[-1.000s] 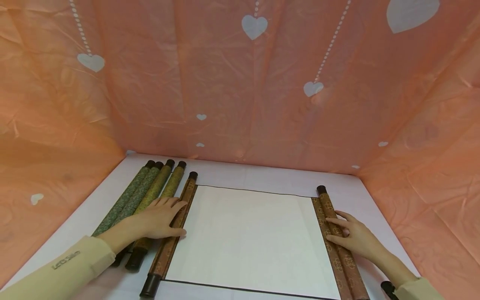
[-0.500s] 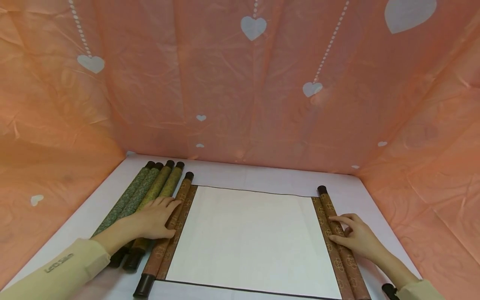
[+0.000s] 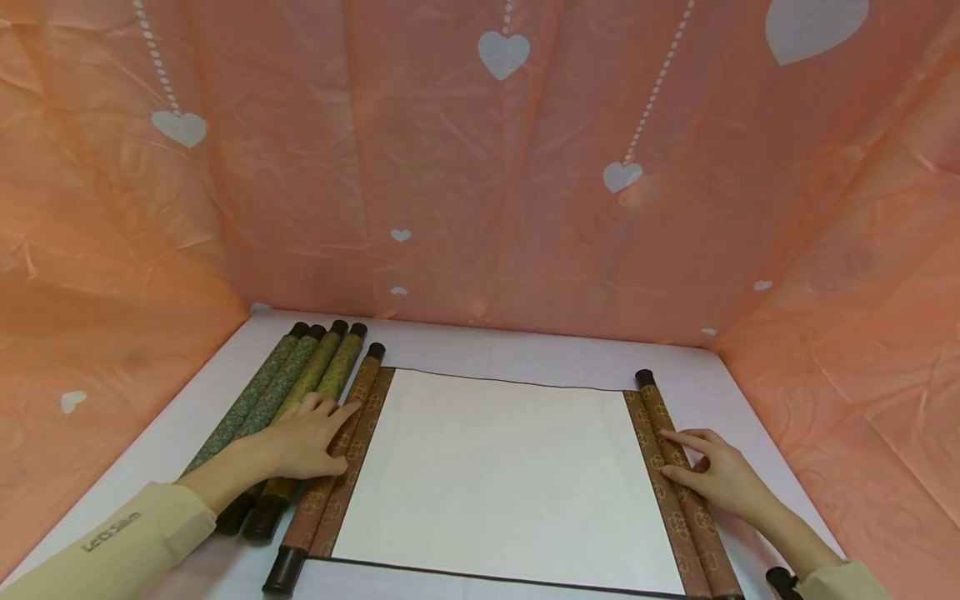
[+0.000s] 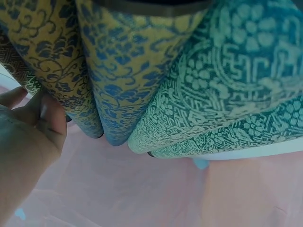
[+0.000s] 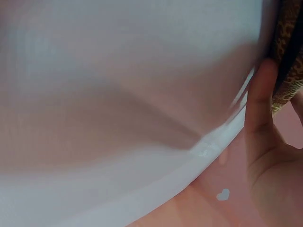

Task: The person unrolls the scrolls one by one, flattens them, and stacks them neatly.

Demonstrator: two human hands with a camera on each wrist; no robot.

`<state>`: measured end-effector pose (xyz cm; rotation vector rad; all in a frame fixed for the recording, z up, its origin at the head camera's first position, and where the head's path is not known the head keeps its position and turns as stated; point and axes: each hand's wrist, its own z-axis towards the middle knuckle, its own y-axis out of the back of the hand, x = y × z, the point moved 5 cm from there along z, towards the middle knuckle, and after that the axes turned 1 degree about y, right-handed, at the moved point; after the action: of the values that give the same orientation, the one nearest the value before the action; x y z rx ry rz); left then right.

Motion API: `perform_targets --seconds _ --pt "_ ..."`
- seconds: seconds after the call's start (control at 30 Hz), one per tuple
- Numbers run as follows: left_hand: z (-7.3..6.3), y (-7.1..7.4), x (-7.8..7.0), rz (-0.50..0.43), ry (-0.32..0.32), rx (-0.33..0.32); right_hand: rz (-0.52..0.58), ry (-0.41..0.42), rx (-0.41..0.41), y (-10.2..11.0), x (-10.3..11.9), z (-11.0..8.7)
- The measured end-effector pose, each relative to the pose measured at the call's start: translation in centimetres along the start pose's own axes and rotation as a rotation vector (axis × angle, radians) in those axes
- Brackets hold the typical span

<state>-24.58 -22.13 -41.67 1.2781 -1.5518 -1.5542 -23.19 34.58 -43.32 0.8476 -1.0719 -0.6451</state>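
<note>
A scroll lies unrolled, its blank white sheet (image 3: 510, 483) flat between two brown patterned rods with dark end caps. Across the left rod (image 3: 318, 492) my left hand (image 3: 311, 437) grips with thumb and fingers spread apart. On the far side, the right rod (image 3: 686, 492) is held by my right hand (image 3: 716, 475), thumb and fingers bent over it from the outer side. The left wrist view has the left fingers (image 4: 49, 113) curled at the brown roll, partly hidden. In the right wrist view, the right fingers (image 5: 262, 104) touch the patterned rod (image 5: 286, 94).
Several rolled scrolls lie side by side at the left: green ones (image 3: 258, 400) outermost, yellow-green ones (image 3: 341, 367) beside my left hand. A dark cap (image 3: 782, 579) shows near my right sleeve. Orange heart-printed cloth (image 3: 480, 183) walls the white table (image 3: 525, 350).
The left rod has rolled left with my left hand, baring more brown border beside the sheet. My right fingers have shifted slightly right on the right rod.
</note>
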Motion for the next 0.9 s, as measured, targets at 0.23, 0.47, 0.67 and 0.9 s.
perform_targets --seconds 0.23,0.47,0.67,0.9 --pt "0.3 -0.1 0.1 -0.105 0.036 0.056 0.014 -0.007 0.008 0.0 -0.2 0.0" --pt "0.7 -0.1 -0.4 -0.044 0.024 0.013 0.022 -0.005 0.004 0.0 -0.3 -0.1" --pt "0.9 0.0 -0.2 -0.091 0.042 -0.004 -0.002 0.015 -0.008 0.1 -0.4 0.1" --pt "2.1 0.6 0.1 -0.199 0.051 -0.007 -0.058 0.035 -0.028 0.6 -0.5 0.8"
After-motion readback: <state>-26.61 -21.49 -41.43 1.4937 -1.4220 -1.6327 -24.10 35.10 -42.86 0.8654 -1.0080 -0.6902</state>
